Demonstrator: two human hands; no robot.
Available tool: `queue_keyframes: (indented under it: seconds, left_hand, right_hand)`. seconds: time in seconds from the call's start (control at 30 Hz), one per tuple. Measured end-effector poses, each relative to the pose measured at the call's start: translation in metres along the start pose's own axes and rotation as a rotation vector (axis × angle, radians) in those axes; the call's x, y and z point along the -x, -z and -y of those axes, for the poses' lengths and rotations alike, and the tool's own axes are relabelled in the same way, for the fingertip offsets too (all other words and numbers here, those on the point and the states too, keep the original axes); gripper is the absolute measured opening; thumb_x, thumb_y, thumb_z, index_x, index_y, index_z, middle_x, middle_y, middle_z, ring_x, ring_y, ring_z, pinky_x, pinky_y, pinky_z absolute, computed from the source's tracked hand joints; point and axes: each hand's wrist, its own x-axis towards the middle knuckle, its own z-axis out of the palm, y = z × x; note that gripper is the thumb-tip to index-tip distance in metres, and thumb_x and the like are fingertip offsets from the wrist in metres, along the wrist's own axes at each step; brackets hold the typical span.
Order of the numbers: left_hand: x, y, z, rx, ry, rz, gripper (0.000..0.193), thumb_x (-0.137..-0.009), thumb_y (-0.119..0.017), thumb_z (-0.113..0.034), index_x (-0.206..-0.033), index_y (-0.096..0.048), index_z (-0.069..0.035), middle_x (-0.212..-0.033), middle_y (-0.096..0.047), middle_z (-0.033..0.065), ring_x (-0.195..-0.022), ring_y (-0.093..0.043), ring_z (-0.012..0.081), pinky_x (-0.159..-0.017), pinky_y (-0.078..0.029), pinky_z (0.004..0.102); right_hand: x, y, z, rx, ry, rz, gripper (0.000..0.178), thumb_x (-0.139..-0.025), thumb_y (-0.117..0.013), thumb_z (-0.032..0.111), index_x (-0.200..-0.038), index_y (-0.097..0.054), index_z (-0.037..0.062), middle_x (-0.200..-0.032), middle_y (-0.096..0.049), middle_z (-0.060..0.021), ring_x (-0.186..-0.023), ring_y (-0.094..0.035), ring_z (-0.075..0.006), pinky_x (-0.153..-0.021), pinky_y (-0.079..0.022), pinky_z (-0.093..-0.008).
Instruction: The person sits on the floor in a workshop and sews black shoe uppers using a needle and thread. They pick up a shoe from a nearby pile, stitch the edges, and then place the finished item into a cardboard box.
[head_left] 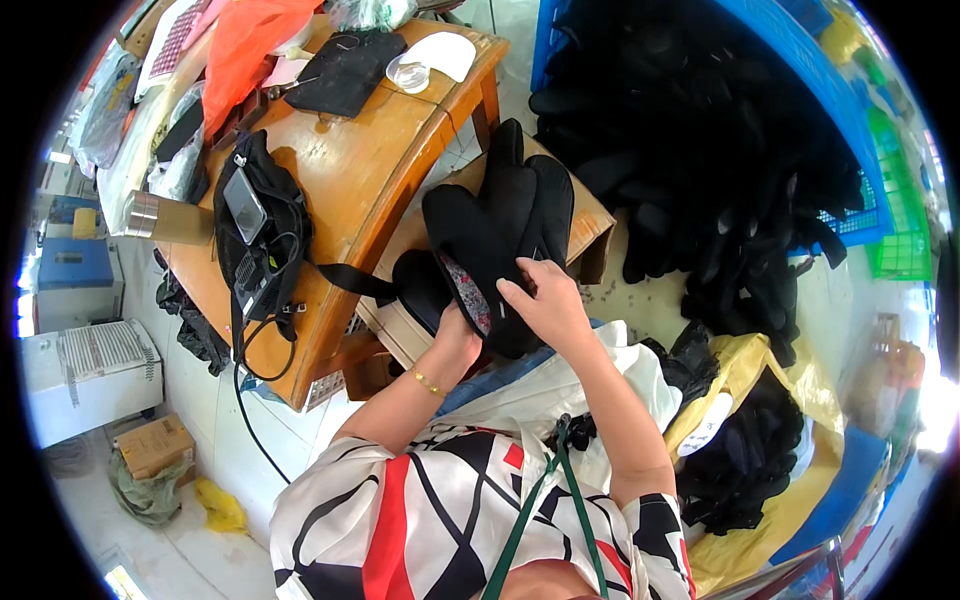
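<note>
A black fabric slipper [497, 225] with a grey and red patterned lining is held up in front of me. My left hand [459, 336] grips it from below at the near end; most of those fingers are hidden behind it. With thumb and forefinger, my right hand [548, 305] pinches its edge on the right side, beside a small pale tag or thread. More black slippers [552, 205] lie right behind and under it, on a cardboard box [597, 225]. How many they are, I cannot tell.
At left stands a wooden table [355, 165] with a black bag [262, 235], a phone [244, 205], a tan flask [168, 218] and a red plastic bag [250, 60]. A blue crate [872, 195] heaped with black slippers is far right. A yellow sack [740, 540] with black pieces sits near right.
</note>
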Motion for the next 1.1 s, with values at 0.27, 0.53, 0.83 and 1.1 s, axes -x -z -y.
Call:
queue_keyframes:
  seconds: [0.27,0.53,0.83,1.1]
  left_hand:
    - [0.047,0.021,0.002,-0.189,-0.131,-0.165,0.017,-0.099,-0.048,-0.015,-0.104,-0.059,-0.004,-0.1,-0.067,0.0076,-0.088,-0.063,0.0182,-0.081,-0.05,0.0331]
    - [0.063,0.047,0.037,-0.375,0.304,0.09,0.008,-0.092,-0.058,-0.011,-0.098,-0.062,-0.007,-0.09,-0.066,0.0036,-0.077,-0.061,0.0123,-0.069,-0.05,0.0266]
    - [0.076,-0.017,0.081,-0.935,0.142,0.77,0.012,-0.093,-0.058,-0.009,-0.103,-0.062,-0.004,-0.092,-0.065,0.0013,-0.077,-0.057,0.0059,-0.068,-0.047,0.0222]
    - [0.086,-0.068,0.142,-1.91,-0.707,1.121,0.038,-0.087,-0.065,-0.038,-0.095,-0.061,-0.001,-0.091,-0.066,0.0179,-0.08,-0.063,0.0346,-0.069,-0.05,0.0432]
  right_hand:
    - [0.017,-0.001,-0.011,-0.206,0.028,-0.193,0.036,-0.089,-0.067,0.023,-0.112,-0.063,-0.0052,-0.091,-0.065,-0.0176,-0.078,-0.065,-0.0255,-0.072,-0.052,-0.0335]
    - [0.136,0.078,-0.044,-0.778,-0.218,-0.452,0.023,-0.096,-0.057,0.008,-0.117,-0.06,-0.0005,-0.08,-0.063,-0.0041,-0.072,-0.06,-0.01,-0.069,-0.051,-0.0247]
    - [0.323,0.188,0.028,-0.439,0.293,-1.033,0.019,-0.097,-0.058,0.014,-0.109,-0.056,-0.0009,-0.073,-0.056,-0.0076,-0.057,-0.049,-0.0146,-0.05,-0.042,-0.0252]
    - [0.38,0.143,0.044,-0.185,0.398,-1.192,0.017,-0.097,-0.056,0.01,-0.109,-0.057,-0.0018,-0.076,-0.058,-0.0079,-0.059,-0.051,-0.0124,-0.052,-0.044,-0.0244]
